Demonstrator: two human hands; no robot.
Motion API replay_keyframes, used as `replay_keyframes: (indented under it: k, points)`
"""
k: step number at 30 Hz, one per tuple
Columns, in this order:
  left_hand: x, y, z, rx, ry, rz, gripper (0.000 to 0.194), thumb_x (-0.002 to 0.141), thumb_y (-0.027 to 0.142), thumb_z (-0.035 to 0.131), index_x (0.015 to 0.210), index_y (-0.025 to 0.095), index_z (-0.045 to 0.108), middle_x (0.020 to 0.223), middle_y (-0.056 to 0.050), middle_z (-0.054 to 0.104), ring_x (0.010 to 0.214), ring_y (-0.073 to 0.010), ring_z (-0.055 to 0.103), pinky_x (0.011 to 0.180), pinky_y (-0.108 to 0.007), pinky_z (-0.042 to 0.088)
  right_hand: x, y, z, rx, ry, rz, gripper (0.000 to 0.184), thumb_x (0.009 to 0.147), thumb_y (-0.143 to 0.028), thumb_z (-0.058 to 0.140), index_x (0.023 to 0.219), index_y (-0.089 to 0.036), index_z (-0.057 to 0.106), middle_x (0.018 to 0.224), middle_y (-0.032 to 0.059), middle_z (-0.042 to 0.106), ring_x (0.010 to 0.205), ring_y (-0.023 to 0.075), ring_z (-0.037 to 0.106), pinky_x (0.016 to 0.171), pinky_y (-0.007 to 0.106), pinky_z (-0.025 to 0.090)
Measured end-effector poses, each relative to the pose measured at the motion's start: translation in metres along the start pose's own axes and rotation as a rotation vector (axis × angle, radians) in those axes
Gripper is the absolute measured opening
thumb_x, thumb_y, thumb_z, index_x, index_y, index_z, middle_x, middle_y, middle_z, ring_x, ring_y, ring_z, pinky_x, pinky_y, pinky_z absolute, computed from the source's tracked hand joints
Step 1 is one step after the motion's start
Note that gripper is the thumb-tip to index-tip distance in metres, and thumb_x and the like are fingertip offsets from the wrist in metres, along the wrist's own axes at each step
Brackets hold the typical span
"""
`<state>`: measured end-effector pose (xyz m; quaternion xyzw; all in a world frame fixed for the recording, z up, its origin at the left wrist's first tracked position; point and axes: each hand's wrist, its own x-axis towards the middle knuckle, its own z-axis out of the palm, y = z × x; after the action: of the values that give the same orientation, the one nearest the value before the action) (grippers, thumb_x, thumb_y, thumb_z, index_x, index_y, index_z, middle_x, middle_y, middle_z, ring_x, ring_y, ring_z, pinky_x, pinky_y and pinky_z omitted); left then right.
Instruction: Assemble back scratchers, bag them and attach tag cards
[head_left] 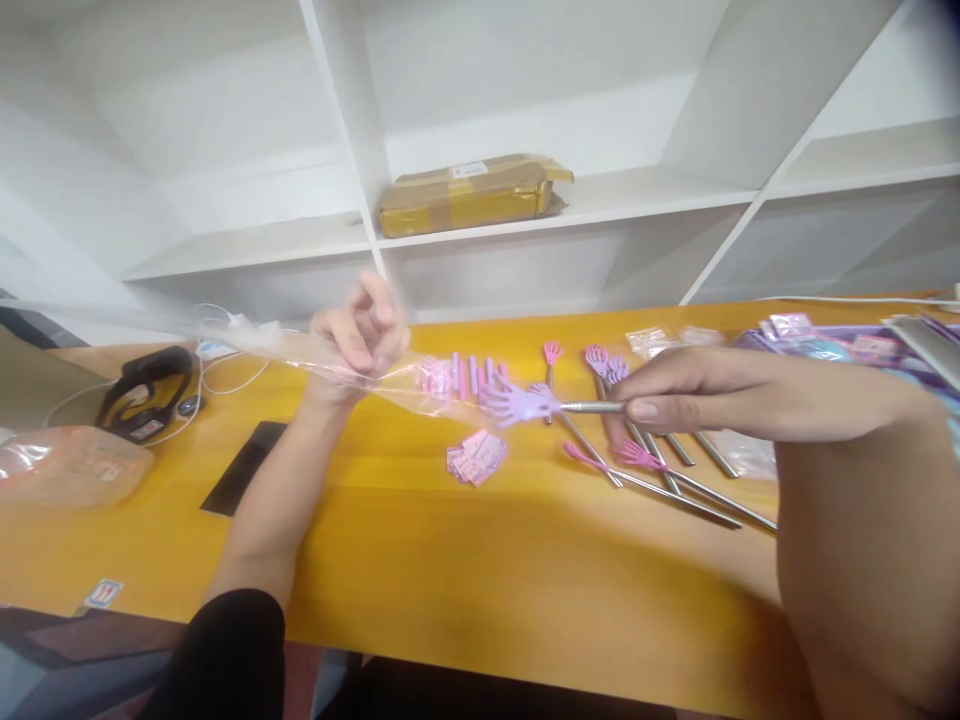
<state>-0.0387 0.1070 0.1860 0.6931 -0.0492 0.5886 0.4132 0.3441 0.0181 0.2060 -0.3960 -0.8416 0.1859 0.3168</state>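
Note:
My right hand [697,395] is closed round the metal rod of a back scratcher [517,400], whose purple hand-shaped head points left. My left hand [364,325] is raised with curled fingers at a long clear plastic bag [300,350]. The film stretches across the palm and wrist, and its right end reaches near the purple head. Motion blurs the left fingertips. On the table beneath lie several more back scratchers [660,485] with pink or purple heads and silver rods. Pink and purple tubes [472,375] lie in a row, above a small pile of pink cards [477,457].
A cardboard box [472,195] sits on the white shelf behind the yellow table [450,570]. At left are a black headset [146,390], white cables, a dark flat panel [244,468] and an orange-tinted plastic bag [82,465]. A purple tray [840,340] with packets stands at right.

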Motion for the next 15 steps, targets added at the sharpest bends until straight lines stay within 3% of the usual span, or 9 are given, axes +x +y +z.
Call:
replay_keyframes:
  k: [3, 6, 9, 15]
  points:
    - [-0.0019, -0.0034, -0.0028, -0.026, 0.041, -0.037, 0.062, 0.069, 0.059, 0.103, 0.051, 0.019, 0.06, 0.09, -0.002, 0.063, 0.052, -0.0032, 0.041, 0.044, -0.024, 0.032, 0.0003, -0.0048, 0.0085, 0.022, 0.007, 0.002, 0.056, 0.1, -0.078, 0.062, 0.096, -0.025, 0.08, 0.077, 0.0056, 0.053, 0.075, 0.0188, 0.051, 0.069, 0.034, 0.047]
    - [-0.0027, -0.0064, -0.0068, 0.021, 0.143, -0.091, 0.067, 0.065, 0.066, 0.103, 0.053, 0.018, 0.057, 0.089, -0.003, 0.06, 0.057, -0.005, 0.045, 0.047, -0.024, 0.032, -0.0003, -0.0064, 0.0086, 0.041, -0.069, -0.02, 0.047, 0.105, -0.068, 0.063, 0.1, -0.027, 0.082, 0.08, 0.0054, 0.057, 0.074, 0.0178, 0.052, 0.069, 0.034, 0.047]
    - [-0.0018, -0.0083, -0.007, 0.023, 0.185, -0.031, 0.069, 0.068, 0.069, 0.1, 0.057, 0.018, 0.056, 0.093, -0.003, 0.061, 0.058, -0.0043, 0.045, 0.048, -0.022, 0.031, 0.0024, -0.0058, 0.0042, 0.027, -0.145, -0.094, 0.035, 0.112, -0.052, 0.06, 0.103, -0.029, 0.083, 0.083, 0.004, 0.061, 0.071, 0.0146, 0.054, 0.069, 0.032, 0.045]
    - [-0.0005, -0.007, 0.0007, 0.076, 0.28, -0.053, 0.081, 0.061, 0.076, 0.1, 0.055, 0.015, 0.046, 0.09, -0.003, 0.057, 0.059, -0.0049, 0.041, 0.047, -0.021, 0.028, 0.0059, -0.0072, 0.0061, -0.035, -0.034, -0.153, 0.027, 0.113, -0.043, 0.061, 0.105, -0.032, 0.084, 0.095, 0.0017, 0.067, 0.081, 0.0115, 0.062, 0.077, 0.031, 0.048]
